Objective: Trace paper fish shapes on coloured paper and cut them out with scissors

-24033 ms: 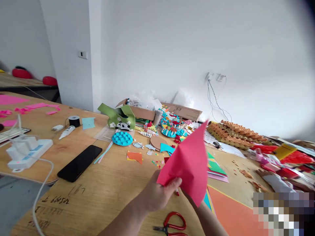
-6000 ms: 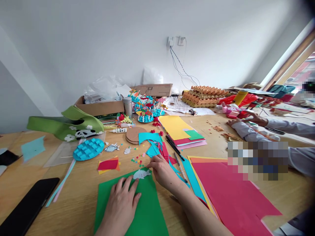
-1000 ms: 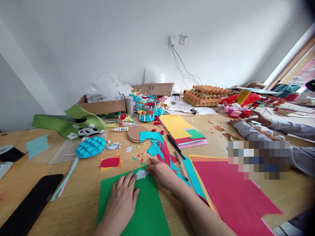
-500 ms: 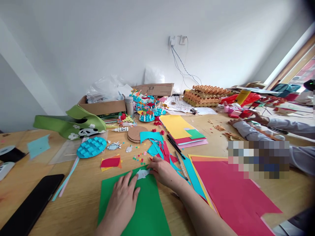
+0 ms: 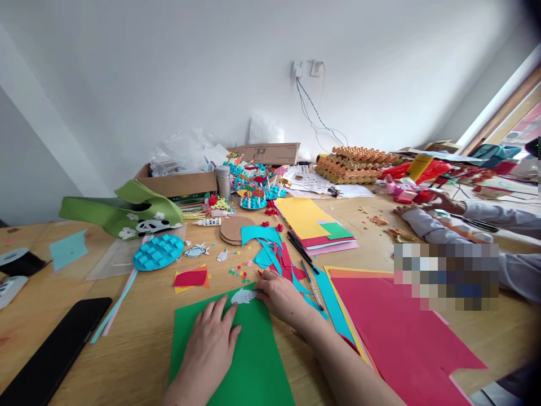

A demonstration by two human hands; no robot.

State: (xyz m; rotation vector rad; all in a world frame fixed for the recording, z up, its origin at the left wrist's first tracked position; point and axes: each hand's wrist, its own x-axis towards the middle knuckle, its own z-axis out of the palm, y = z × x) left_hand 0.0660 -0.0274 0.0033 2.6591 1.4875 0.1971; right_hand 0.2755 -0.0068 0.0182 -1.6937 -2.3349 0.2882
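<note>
The left hand [image 5: 211, 338] lies flat with fingers slightly parted on a green sheet [image 5: 257, 349], its fingertips at the near left edge of a pale fish cutout [image 5: 243, 296]. The cutout rests on the sheet, close to its far edge. The right hand [image 5: 279, 296] is curled narrow at the cutout's right end; from my remote view I cannot tell whether it grips the paper or something else. A small red tip shows beside its fingers, too little for me to identify.

Just beyond the hands I see coloured dots [image 5: 240, 272] strewn on the table [image 5: 139, 366], with blue scraps [image 5: 266, 258] next to them. A pen [image 5: 311, 286] lies between the scraps and the large red sheet [image 5: 397, 327], which tops a pile beside the right forearm. Left of the green sheet I have a small red card [image 5: 190, 278] on orange and yellow ones, and farther left a black phone [image 5: 63, 349]. Near the card sit a woven blue disc [image 5: 158, 252] and a fish drawing [image 5: 196, 250]. Well apart, at the right, I see another person's sleeve [image 5: 490, 214].
</note>
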